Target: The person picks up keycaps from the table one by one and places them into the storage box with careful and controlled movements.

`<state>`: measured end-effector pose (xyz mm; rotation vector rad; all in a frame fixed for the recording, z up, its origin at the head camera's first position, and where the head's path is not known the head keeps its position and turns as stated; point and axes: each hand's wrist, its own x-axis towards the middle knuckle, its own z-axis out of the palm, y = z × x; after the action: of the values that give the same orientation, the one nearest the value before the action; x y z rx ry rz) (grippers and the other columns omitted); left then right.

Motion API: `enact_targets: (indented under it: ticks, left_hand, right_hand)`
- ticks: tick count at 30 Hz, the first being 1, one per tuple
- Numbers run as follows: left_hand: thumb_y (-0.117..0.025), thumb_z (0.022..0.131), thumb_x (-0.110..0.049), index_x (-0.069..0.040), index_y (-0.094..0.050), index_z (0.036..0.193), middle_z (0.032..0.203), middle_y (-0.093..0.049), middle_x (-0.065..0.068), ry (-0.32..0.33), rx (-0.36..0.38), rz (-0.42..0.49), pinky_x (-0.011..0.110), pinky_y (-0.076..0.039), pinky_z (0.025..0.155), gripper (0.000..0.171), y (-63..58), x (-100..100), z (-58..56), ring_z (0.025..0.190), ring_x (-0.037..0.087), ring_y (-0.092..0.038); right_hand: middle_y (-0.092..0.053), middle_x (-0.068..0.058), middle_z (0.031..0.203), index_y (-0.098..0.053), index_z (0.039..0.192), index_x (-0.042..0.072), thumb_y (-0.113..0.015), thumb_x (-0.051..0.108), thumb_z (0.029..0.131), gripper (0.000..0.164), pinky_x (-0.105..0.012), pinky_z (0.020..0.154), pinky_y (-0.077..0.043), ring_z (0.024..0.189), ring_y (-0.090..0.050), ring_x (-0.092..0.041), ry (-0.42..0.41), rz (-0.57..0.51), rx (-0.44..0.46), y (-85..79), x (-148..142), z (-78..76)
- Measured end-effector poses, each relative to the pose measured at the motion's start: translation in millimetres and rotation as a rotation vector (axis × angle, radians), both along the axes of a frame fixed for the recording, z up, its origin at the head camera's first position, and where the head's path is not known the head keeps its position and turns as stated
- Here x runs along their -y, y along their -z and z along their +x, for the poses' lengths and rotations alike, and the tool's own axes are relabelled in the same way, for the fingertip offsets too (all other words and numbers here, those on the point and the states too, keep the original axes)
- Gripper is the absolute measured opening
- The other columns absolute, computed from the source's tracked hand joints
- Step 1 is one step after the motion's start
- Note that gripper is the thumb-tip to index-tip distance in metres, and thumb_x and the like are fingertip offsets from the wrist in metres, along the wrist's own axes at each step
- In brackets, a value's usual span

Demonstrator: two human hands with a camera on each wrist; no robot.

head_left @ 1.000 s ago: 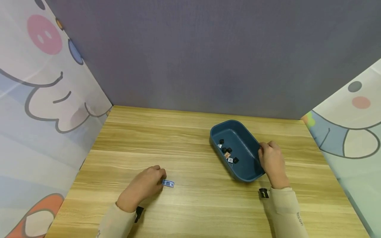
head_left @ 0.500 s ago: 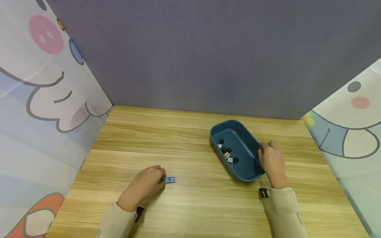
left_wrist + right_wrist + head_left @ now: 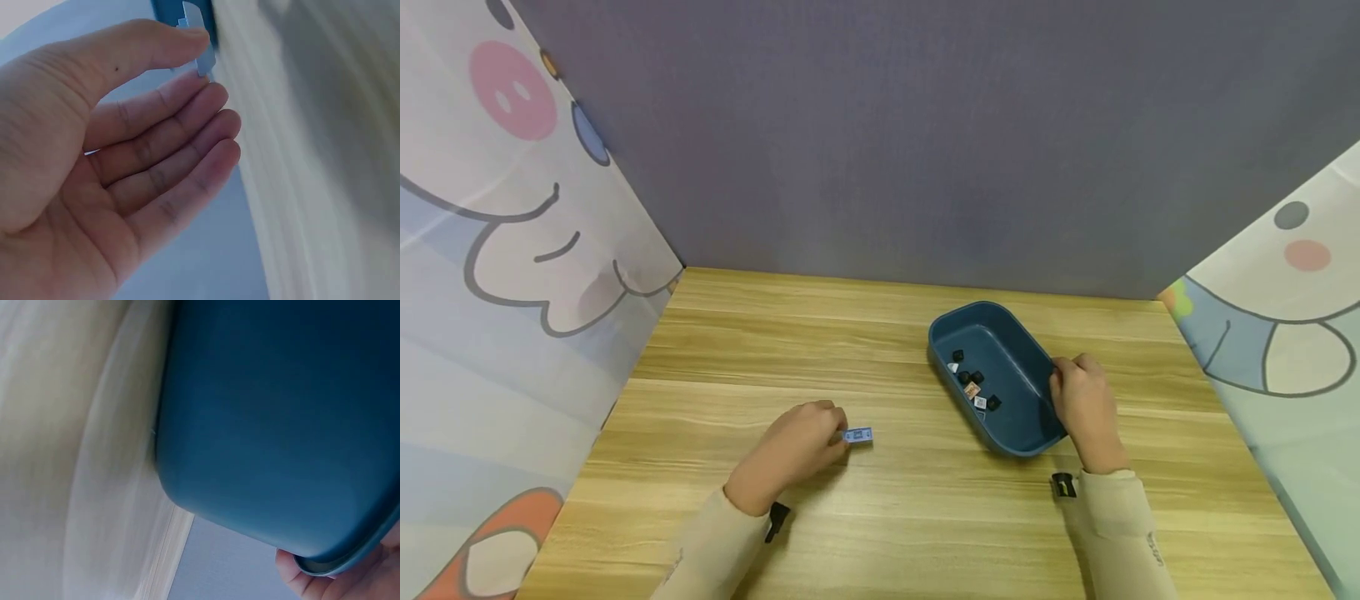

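Between its thumb and index finger, my left hand (image 3: 797,446) pinches a small light-blue rectangular tile (image 3: 858,435) with a dark print on its face. In the left wrist view the tile (image 3: 205,56) is seen almost edge-on, and the other fingers extend below it. My right hand (image 3: 1084,408) grips the right rim of a dark teal plastic bin (image 3: 1015,367), which sits at an angle on the table. Along the bin's left side lie several small black pieces (image 3: 994,403), an orange printed tile (image 3: 972,390) and a white printed tile (image 3: 981,403).
The wood-grain table (image 3: 760,333) ends at a grey panel (image 3: 880,150) at the back. Cartoon-printed panels (image 3: 595,367) stand at the left and right. A black strap end (image 3: 1064,485) shows by each cuff.
My left hand has moved right and slightly away from me, carrying the blue tile towards the bin. The tile turned a little in the fingers. The right hand and bin stay put.
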<state>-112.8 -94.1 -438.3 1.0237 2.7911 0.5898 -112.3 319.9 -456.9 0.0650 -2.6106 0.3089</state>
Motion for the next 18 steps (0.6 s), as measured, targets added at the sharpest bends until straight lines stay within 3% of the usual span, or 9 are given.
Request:
enact_targets:
  ticks: [9, 18]
  left_hand:
    - [-0.072, 0.09, -0.013, -0.007, -0.076, 0.099, 0.096, -0.07, 0.003, 0.112, 0.023, 0.02, 0.023, -0.051, 0.067, 0.011, -27.7, -69.0, -23.6, 0.078, 0.009, -0.061]
    - [-0.073, 0.091, -0.02, -0.013, -0.074, 0.093, 0.088, -0.064, -0.006, 0.226, -0.019, 0.018, 0.02, -0.044, 0.062, 0.007, -43.1, -140.8, -41.2, 0.073, 0.006, -0.052]
  right_hand:
    - [-0.057, -0.026, 0.083, -0.07, 0.098, -0.013, -0.066, -0.008, 0.084, 0.015, -0.054, 0.067, -0.049, 0.074, -0.056, -0.042, 0.012, 0.004, 0.011, 1.2, -0.3, 0.6]
    - [-0.057, -0.026, 0.083, -0.07, 0.099, -0.013, -0.067, -0.009, 0.084, 0.015, -0.053, 0.066, -0.049, 0.074, -0.056, -0.041, 0.007, 0.001, 0.002, -0.1, -0.5, -0.4]
